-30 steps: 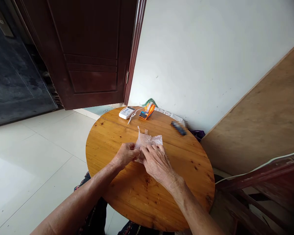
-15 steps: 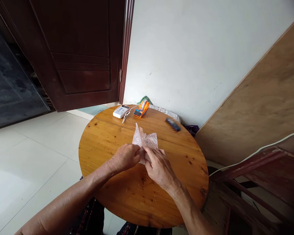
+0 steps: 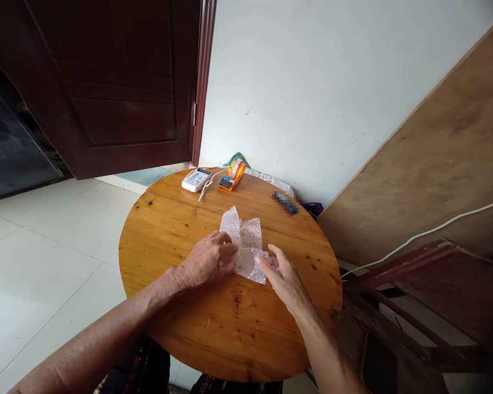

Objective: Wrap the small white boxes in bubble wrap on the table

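Note:
A sheet of clear bubble wrap [image 3: 250, 234] lies partly unfolded on the round wooden table, its flaps spread toward the back and the right. My left hand [image 3: 211, 256] is closed at the wrap's left side, fingers curled and pinching its edge. At the right edge is my right hand [image 3: 285, 279], fingers apart, with the thumb over the front flap. Whether that thumb presses on the plastic, I cannot tell. Anything inside the wrap is hidden.
On the wooden table [image 3: 234, 334], toward the back, are a white box-shaped device [image 3: 196, 179] with a white cord, an orange and blue tape dispenser [image 3: 232, 175] and a blurred dark object [image 3: 285, 202]. A white wall [image 3: 312, 82] stands behind; a dark door [image 3: 119, 82] is at left.
My right hand has moved right, away from my left hand, and its fingers have spread. The front flap of the bubble wrap now lies opened out to the right. The view has shifted slightly.

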### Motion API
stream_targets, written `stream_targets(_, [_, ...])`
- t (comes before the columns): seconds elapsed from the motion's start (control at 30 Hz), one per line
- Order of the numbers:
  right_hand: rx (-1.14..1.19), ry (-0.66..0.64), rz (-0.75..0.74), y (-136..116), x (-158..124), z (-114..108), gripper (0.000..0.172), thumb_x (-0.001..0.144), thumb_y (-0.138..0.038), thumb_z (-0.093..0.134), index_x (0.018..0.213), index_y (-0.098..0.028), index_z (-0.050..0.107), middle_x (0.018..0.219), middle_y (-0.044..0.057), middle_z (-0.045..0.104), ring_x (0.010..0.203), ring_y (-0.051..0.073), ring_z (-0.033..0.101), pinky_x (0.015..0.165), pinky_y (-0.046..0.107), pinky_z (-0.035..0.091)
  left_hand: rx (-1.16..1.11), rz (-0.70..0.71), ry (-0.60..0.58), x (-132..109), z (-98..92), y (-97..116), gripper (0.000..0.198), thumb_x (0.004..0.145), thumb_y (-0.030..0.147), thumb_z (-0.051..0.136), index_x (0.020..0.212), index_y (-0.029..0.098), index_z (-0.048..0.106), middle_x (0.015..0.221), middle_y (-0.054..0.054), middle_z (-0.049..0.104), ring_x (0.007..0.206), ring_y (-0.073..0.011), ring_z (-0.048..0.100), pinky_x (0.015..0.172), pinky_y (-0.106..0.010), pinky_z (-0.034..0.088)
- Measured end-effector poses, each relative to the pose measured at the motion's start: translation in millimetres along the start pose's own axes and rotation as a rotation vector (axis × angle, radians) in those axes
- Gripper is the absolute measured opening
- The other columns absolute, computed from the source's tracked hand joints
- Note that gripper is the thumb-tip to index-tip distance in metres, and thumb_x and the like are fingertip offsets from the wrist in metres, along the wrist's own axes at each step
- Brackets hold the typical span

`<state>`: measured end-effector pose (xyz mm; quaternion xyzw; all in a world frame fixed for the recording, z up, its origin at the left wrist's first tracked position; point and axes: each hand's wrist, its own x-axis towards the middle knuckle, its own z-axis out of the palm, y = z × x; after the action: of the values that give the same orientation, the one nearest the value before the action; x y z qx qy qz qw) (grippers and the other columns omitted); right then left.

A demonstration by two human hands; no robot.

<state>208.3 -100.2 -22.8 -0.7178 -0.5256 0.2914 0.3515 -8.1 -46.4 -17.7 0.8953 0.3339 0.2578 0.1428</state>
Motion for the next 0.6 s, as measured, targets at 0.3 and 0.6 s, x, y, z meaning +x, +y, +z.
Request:
stream_targets(0.3, [0.28, 0.091, -0.067, -15.9, 4.1, 28.3, 0.074, 0.071, -0.04, 0.065, 0.136, -0.01, 0.046, 0.059, -0.008, 0.052, 0.054, 0.013, 0.048, 0.055, 0.027, 0.04, -0.011, 0.042, 0.05, -0.7, 5.7, -6.3, 0.02, 0.086, 0.021, 0.06, 0.099, 0.022, 0.075, 0.103, -0.007, 0.066, 0.088, -0.0199, 0.058, 0.082, -0.033, 0.049])
stream_targets(0.6, [0.452, 0.058, -0.043, -36.2, 7.6, 46.4, 0.069, 0.069, -0.04, 0.073, 0.128, -0.012, 0.054, 0.072, -0.002, 0.065, 0.065, 0.015, 0.058, 0.064, 0.028, 0.048, -0.022, -0.021, -0.024, 2.0, 2.0, -2.9, 0.021, 0.087, 0.024, 0.06, 0.102, 0.024, 0.074, 0.101, -0.007, 0.064, 0.091, -0.0213, 0.058, 0.083, -0.033, 0.049])
